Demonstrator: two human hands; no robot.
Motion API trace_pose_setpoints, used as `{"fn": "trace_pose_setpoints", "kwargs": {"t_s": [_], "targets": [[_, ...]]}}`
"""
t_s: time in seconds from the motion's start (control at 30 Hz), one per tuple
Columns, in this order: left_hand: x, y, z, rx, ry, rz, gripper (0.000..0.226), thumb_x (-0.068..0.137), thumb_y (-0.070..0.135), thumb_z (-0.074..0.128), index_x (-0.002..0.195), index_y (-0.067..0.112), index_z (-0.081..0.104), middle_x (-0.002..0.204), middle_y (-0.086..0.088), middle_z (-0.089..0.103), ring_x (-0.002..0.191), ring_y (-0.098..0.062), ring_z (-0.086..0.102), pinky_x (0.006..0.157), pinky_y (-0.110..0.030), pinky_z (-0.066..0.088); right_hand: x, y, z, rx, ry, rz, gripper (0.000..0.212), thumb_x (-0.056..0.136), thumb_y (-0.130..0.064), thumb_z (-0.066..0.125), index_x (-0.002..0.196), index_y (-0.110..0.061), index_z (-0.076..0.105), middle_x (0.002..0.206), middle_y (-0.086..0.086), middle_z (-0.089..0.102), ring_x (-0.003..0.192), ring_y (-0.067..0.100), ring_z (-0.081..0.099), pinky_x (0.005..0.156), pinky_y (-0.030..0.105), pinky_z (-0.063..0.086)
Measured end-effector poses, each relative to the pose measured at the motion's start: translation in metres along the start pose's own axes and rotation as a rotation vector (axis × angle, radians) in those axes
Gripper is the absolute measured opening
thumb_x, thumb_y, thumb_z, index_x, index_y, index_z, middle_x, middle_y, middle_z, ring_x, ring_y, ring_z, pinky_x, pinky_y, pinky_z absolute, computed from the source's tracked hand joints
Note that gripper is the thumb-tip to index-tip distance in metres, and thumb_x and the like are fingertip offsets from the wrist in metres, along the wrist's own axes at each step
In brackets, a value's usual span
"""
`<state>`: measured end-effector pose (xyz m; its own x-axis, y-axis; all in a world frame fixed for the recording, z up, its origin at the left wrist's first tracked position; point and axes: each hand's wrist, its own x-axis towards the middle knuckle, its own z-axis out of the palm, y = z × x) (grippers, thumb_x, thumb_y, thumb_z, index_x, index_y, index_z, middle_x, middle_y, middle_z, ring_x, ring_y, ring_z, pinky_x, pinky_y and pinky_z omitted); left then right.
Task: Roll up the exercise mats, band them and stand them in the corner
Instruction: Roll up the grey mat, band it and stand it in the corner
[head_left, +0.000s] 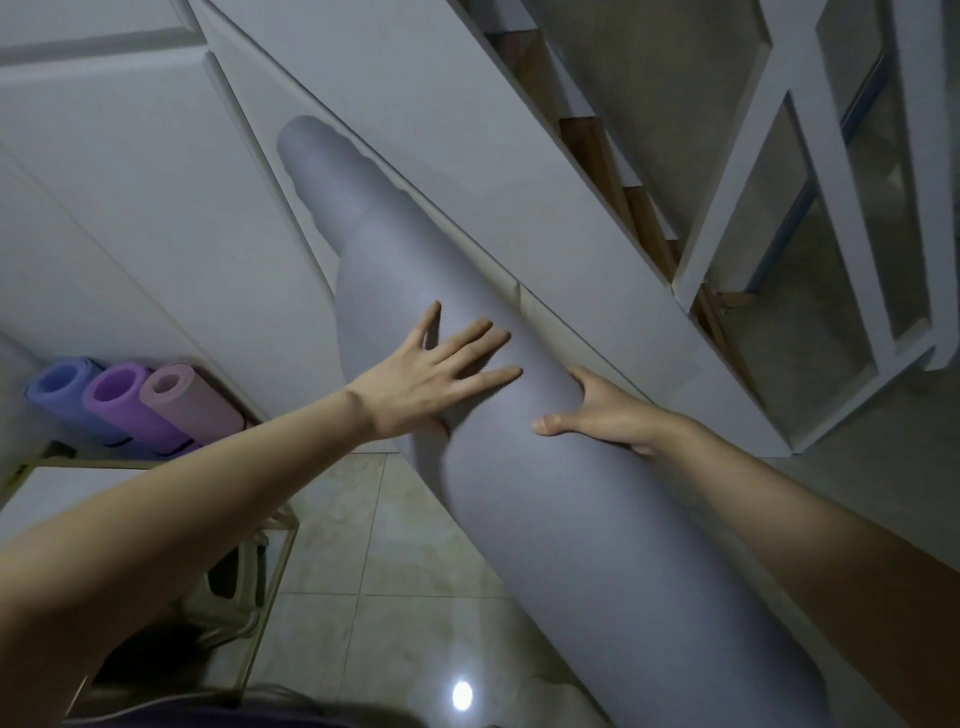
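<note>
The left hand (431, 379) lay flat on the big grey mat (545, 493), with its fingers spread wide. Just beside it, the right hand (605, 415) held the same roll, thumb in front and fingers tucked behind. The roll leaned on the white stair wall (467, 156) past both hands. Far to the left of the left hand sat three small rolled mats (130, 410).

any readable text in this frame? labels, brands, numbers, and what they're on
None readable.
The grey mat, which the left hand presses and the right hand grips, is plain.
The three rolled mats at the left show no print.
The white panel is blank.
</note>
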<state>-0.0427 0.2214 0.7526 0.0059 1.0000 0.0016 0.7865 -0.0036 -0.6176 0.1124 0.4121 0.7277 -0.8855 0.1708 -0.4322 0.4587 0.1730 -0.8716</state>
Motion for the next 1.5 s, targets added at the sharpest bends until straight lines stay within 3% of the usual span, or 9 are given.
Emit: {"fn": "trace_pose_setpoints", "kwargs": {"t_s": [0.2, 0.33, 0.5, 0.67, 1.03, 1.17, 1.23, 1.33, 1.5], "targets": [[-0.003, -0.008, -0.008, 0.002, -0.021, 0.053, 0.140, 0.035, 0.060, 0.086, 0.149, 0.019, 0.016, 0.144, -0.023, 0.035, 0.132, -0.039, 0.037, 0.102, -0.067, 0.024, 0.005, 0.002, -0.007, 0.088, -0.248, 0.021, 0.093, 0.058, -0.037, 0.077, 0.139, -0.020, 0.038, 0.127, 0.005, 0.060, 0.111, 0.019, 0.063, 0.090, 0.031, 0.053], [0.002, -0.010, -0.009, -0.029, 0.017, 0.044, 0.107, 0.047, 0.023, 0.084, 0.139, 0.011, 0.032, 0.124, -0.022, 0.051, 0.115, -0.036, 0.049, 0.091, -0.057, 0.037, 0.010, -0.008, -0.007, 0.030, -0.292, 0.084, 0.090, 0.064, -0.043, 0.076, 0.142, -0.019, 0.037, 0.128, 0.004, 0.060, 0.113, 0.019, 0.062, 0.099, 0.035, 0.048], [0.008, -0.012, 0.000, -0.085, -0.036, 0.015, 0.101, 0.046, 0.030, 0.082, 0.135, 0.013, 0.038, 0.118, -0.018, 0.053, 0.106, -0.034, 0.053, 0.084, -0.052, 0.039, 0.005, -0.027, 0.001, -0.446, -0.124, 0.063, 0.101, 0.073, -0.047, 0.076, 0.148, -0.017, 0.017, 0.146, 0.000, 0.037, 0.125, 0.016, 0.045, 0.102, 0.028, 0.037], [0.011, -0.020, 0.008, -0.131, -0.125, -0.056, 0.114, 0.037, 0.058, 0.080, 0.134, 0.018, 0.037, 0.111, -0.014, 0.054, 0.099, -0.032, 0.053, 0.081, -0.048, 0.040, 0.002, 0.002, 0.018, -0.782, 0.087, 0.072, 0.133, 0.056, -0.066, 0.077, 0.150, -0.018, -0.005, 0.154, 0.012, 0.020, 0.137, 0.031, 0.030, 0.107, 0.043, 0.033], [-0.029, 0.004, 0.018, -0.094, -0.030, -0.110, 0.098, 0.054, 0.044, 0.086, 0.134, 0.013, 0.040, 0.130, -0.019, 0.050, 0.121, -0.034, 0.046, 0.094, -0.064, 0.037, 0.010, 0.019, 0.008, -0.377, 0.118, 0.083, 0.090, 0.060, -0.045, 0.083, 0.134, -0.022, 0.037, 0.120, -0.003, 0.056, 0.101, 0.015, 0.058, 0.079, 0.026, 0.046], [-0.062, 0.025, 0.035, -0.072, -0.126, -0.070, 0.131, 0.048, 0.057, 0.083, 0.151, 0.017, 0.012, 0.155, -0.026, -0.002, 0.144, -0.039, 0.000, 0.101, -0.073, 0.018, 0.014, 0.029, 0.011, -0.146, -0.005, 0.119, 0.072, 0.069, -0.031, 0.083, 0.129, -0.019, 0.045, 0.110, -0.006, 0.061, 0.094, 0.008, 0.062, 0.076, 0.023, 0.051], [-0.060, 0.024, 0.038, -0.061, -0.116, -0.096, 0.139, 0.048, 0.039, 0.090, 0.152, 0.018, -0.001, 0.154, -0.024, -0.015, 0.144, -0.039, -0.009, 0.101, -0.075, 0.010, 0.017, 0.027, 0.012, -0.090, -0.074, 0.113, 0.074, 0.068, -0.032, 0.083, 0.130, -0.017, 0.047, 0.112, -0.004, 0.063, 0.097, 0.011, 0.065, 0.081, 0.026, 0.053], [-0.047, 0.012, 0.033, -0.047, -0.027, -0.116, 0.129, 0.056, 0.011, 0.085, 0.151, 0.017, -0.002, 0.154, -0.029, -0.003, 0.142, -0.043, 0.007, 0.099, -0.076, 0.011, 0.021, 0.014, 0.013, -0.026, -0.206, 0.089, 0.072, 0.062, -0.037, 0.077, 0.126, -0.021, 0.047, 0.115, -0.005, 0.064, 0.101, 0.009, 0.064, 0.083, 0.023, 0.053], [-0.025, -0.012, 0.018, -0.005, -0.016, -0.034, 0.116, 0.044, 0.027, 0.086, 0.142, 0.012, 0.026, 0.129, -0.028, 0.047, 0.120, -0.042, 0.046, 0.091, -0.069, 0.033, 0.027, 0.002, 0.004, -0.034, -0.315, 0.085, 0.063, 0.067, -0.039, 0.072, 0.122, -0.024, 0.047, 0.113, -0.008, 0.064, 0.097, 0.003, 0.065, 0.078, 0.015, 0.052]]}}
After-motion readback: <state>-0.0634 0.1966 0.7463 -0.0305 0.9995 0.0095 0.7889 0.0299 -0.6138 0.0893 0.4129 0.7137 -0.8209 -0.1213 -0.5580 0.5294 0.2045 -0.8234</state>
